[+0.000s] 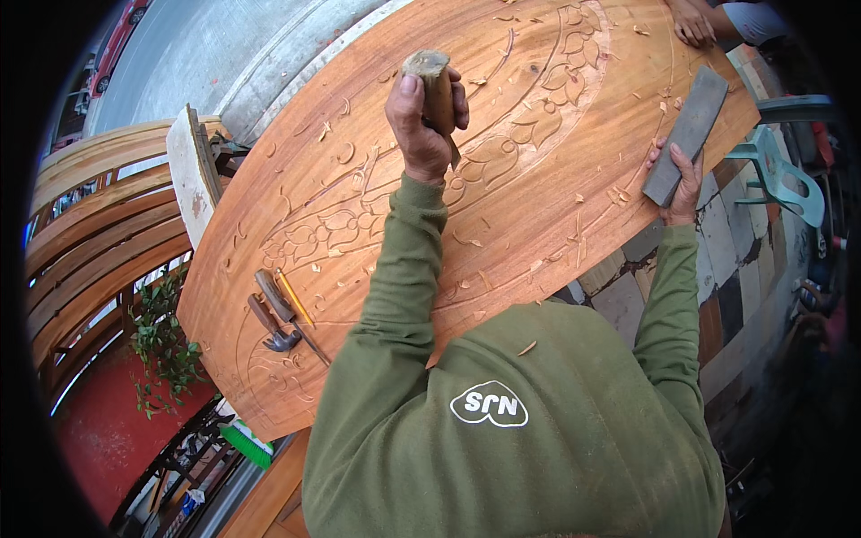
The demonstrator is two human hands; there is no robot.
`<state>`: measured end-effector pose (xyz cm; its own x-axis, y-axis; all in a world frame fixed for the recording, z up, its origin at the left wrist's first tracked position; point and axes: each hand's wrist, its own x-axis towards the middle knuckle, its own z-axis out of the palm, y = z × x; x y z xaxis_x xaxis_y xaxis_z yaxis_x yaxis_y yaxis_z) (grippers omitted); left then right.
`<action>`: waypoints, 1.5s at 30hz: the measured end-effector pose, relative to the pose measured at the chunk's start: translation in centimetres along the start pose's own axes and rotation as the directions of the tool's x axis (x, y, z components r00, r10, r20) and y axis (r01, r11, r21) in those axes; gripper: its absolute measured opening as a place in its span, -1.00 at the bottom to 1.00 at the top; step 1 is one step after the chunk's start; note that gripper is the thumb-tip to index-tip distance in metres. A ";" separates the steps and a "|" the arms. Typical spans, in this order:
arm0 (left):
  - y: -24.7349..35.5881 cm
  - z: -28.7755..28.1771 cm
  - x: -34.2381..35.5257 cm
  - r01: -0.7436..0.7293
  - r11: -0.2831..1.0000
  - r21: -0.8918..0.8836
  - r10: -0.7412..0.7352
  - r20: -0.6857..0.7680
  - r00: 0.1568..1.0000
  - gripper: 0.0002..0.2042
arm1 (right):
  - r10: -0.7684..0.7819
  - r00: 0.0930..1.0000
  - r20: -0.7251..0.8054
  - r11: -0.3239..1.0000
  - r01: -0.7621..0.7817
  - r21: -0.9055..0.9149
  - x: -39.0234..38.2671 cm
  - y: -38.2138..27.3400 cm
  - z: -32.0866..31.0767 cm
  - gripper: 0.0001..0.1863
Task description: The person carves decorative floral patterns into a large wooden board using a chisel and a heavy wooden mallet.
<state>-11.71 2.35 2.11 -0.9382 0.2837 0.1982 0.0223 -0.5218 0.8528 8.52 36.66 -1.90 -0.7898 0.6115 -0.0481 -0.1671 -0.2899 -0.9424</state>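
Note:
My left hand [417, 139], raised over the carved wooden panel [529, 211], is closed around the wooden handle of a chisel [439, 99]. The handle's worn butt faces up and the blade points down. Off the panel's right edge, my right hand [683, 190] grips a long grey sharpening stone [692, 125], tilted, with its upper end over the wood. The chisel and the stone are well apart. Left of my left forearm lie a hammer [281, 341], a second chisel [273, 292] and a yellow pencil [295, 299], close together on the panel.
Curled shavings [344, 153] litter the panel, which bears carved flowers and leaves. Another person's hand [692, 25] rests at the far right edge. A pale green plastic chair [789, 175] stands right. Slatted wood [112, 229], a plant [161, 345] and a green brush [245, 443] are left.

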 end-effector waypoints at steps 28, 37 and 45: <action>-1.6 0.9 1.5 -0.229 0.968 -0.104 0.223 -0.069 0.972 -0.66 | 0.000 1.000 0.001 1.000 0.000 -0.009 -0.1 -0.1 0.1 -0.49; -1.8 2.7 2.1 -0.320 0.947 -0.011 0.319 -0.057 0.946 -0.62 | -0.008 1.000 0.013 1.000 0.008 -0.008 0.0 -0.2 0.0 -0.50; -2.4 9.2 -3.2 -0.611 0.552 0.568 0.272 0.570 0.775 -0.33 | -0.001 1.000 0.030 1.000 0.001 0.013 -0.1 0.1 0.0 -0.48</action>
<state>-5.59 10.15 3.87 -0.5245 0.5362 0.6613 0.7817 -0.0044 0.6236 8.59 36.61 -1.98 -0.8072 0.5892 -0.0369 -0.1752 -0.2989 -0.9381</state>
